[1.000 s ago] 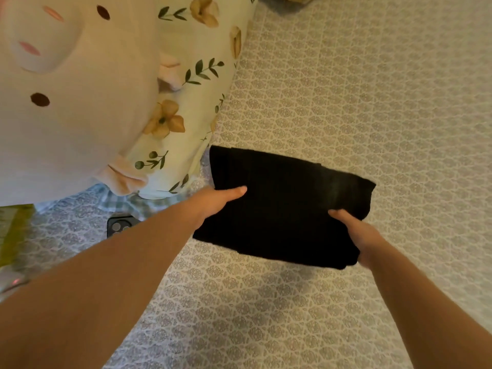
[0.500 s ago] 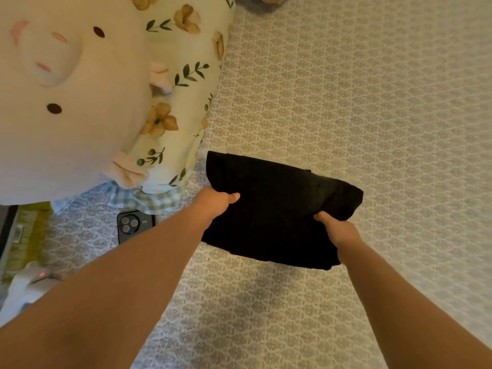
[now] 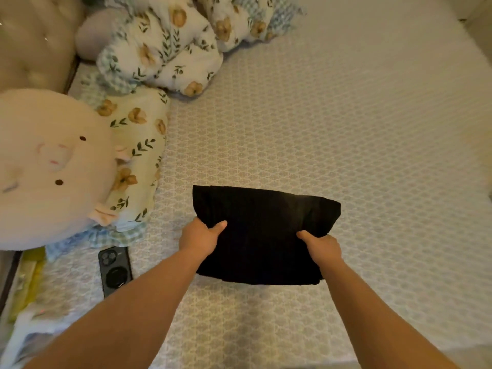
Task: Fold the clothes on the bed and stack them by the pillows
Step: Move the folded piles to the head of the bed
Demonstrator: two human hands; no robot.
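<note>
A folded black garment point(image 3: 262, 230) is held above the patterned bed sheet point(image 3: 332, 134), casting a shadow below it. My left hand point(image 3: 201, 238) grips its left edge with the thumb on top. Over on the right edge, my right hand point(image 3: 320, 247) grips the cloth the same way. The floral pillows point(image 3: 159, 51) lie at the head of the bed, up and to the left of the garment, and another floral pillow point(image 3: 138, 161) lies nearer, just left of it.
A large pink plush pig point(image 3: 50, 169) rests on the near pillow at the left. A black phone point(image 3: 115, 270) lies on the sheet beside my left forearm. A tufted headboard point(image 3: 32, 41) stands at the top left.
The view has tilted up, so the far pillows and headboard now show. Both hands have closed tighter on the garment and lifted it slightly off the sheet.
</note>
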